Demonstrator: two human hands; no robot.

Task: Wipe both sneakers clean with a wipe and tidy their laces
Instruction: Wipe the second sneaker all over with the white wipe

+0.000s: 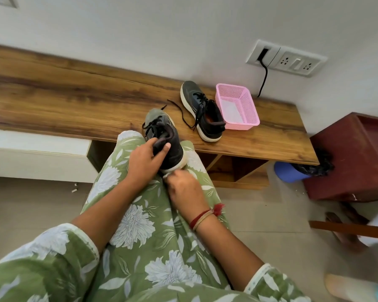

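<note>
A dark sneaker point(162, 131) with a grey toe and black laces rests on my lap, toe pointing away. My left hand point(145, 159) grips its collar, thumb over the heel opening. My right hand point(183, 188) is curled round a white wipe point(166, 175) and presses it against the white sole at the heel. Most of the wipe is hidden in my fingers. The second sneaker point(202, 112) lies on the wooden shelf point(74, 101), its black laces loose and trailing to the left.
A pink mesh basket point(238, 105) stands right of the second sneaker, holding something white. A black cable hangs from the wall socket point(286, 58). A dark red cabinet point(354, 158) and a blue bin point(290, 172) with a black bag sit to the right.
</note>
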